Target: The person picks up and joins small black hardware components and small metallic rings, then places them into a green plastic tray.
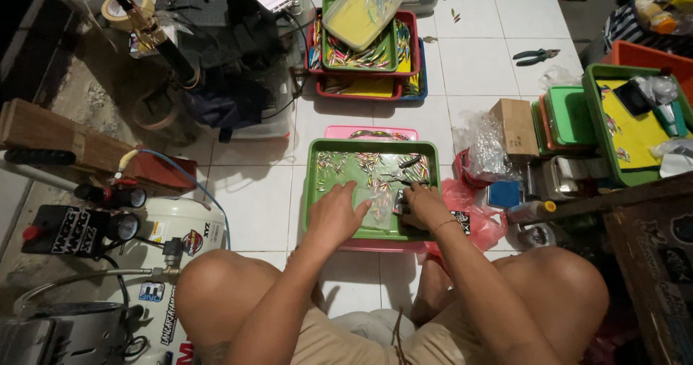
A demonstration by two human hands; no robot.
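Knees are framing the bottom of the view, bare and spread, and you are sitting on the white tiled floor [260, 199] with both forearms reaching forward between them. Your left hand [333, 217] is lying palm down in the near part of the green tray [312, 192], fingers spread loosely and open, pressing on a clear plastic sheet or bag there. Your right hand [426, 205] is resting at the tray's near right corner, fingers curled around a small dark object [401, 202]; what that object is cannot be told. You are wearing a thin band on that wrist.

Small colourful lures [364, 164] are lying scattered across the far half of the green tray, and a pink tray [336, 132] is showing beneath it. Just right of your right hand, a red plastic bag [480, 220] is lying crumpled. To your left, a white air compressor [170, 239] is standing near your knee.

Farther off, a cardboard box [516, 123] is sitting beside more green trays [570, 116]. Stacked trays [393, 54] with more lures are lying beyond, topped by a clear lidded container [361, 7], and pliers [535, 56] are lying on the tiles.
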